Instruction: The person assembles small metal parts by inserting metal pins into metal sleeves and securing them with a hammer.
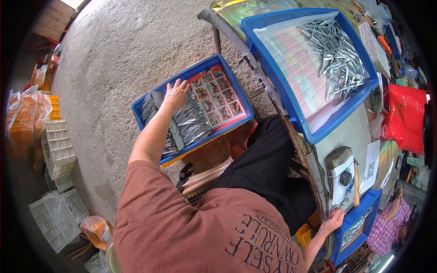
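Note:
My left hand [176,92] reaches over a blue crate [150,95], its fingers spread at the edge of a bundle of thin silver metal strips [193,120]. Beside the strips, the crate also holds a divided tray [227,122] with small metal parts in its cells. Whether the left fingertips grip a strip cannot be seen. At the lower right, my right hand [335,220] has its fingers curled together at the table edge. What they pinch, if anything, is too small to make out. Just beyond it lies a smaller blue bin [335,255] with metal pieces inside.
On the table stands a large blue tray [298,116] with a heap of silver metal pieces [337,57]. A grey block [337,157], a wooden handle [356,184] and a red bag [405,118] sit nearby. Plastic crates [59,145] stand left. A person in checked clothing [387,230] is at right.

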### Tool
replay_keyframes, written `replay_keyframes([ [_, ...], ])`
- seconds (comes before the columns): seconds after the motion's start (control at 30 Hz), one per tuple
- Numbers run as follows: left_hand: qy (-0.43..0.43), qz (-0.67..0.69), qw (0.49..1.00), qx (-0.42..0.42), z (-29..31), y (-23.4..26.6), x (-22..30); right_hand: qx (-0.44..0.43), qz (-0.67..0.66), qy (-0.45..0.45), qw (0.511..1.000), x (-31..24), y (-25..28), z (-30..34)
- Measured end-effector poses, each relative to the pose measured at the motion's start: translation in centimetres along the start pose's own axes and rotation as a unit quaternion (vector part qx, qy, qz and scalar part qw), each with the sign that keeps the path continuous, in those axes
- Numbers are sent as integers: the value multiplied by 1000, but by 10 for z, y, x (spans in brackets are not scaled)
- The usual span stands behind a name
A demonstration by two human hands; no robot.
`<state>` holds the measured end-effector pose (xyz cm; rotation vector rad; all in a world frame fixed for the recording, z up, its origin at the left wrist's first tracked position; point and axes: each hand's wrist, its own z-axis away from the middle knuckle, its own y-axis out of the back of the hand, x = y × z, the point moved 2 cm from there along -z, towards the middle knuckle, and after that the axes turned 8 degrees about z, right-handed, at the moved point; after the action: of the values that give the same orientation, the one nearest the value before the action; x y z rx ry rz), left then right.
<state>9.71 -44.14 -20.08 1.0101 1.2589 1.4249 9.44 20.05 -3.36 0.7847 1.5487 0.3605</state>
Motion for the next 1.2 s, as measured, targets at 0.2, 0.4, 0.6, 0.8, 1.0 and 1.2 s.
replay_keyframes([
  [0.2,42,85,992,-83,-6,8,-11,2,-1,-2,1000,-2,-1,0],
  [0.4,81,168,982,41,-6,24,-33,2,-6,4,1000,2,2,0],
  [0.6,90,177,980,15,1,11,-28,3,-12,8,1000,2,1,1],
  [0.8,57,166,984,8,12,7,-19,12,-4,8,1000,2,0,0],
  [1.0,131,230,964,-22,24,10,-34,15,1,13,1000,3,3,2],
  [1.2,126,204,969,-62,42,-3,-30,13,-5,14,1000,5,1,1],
])
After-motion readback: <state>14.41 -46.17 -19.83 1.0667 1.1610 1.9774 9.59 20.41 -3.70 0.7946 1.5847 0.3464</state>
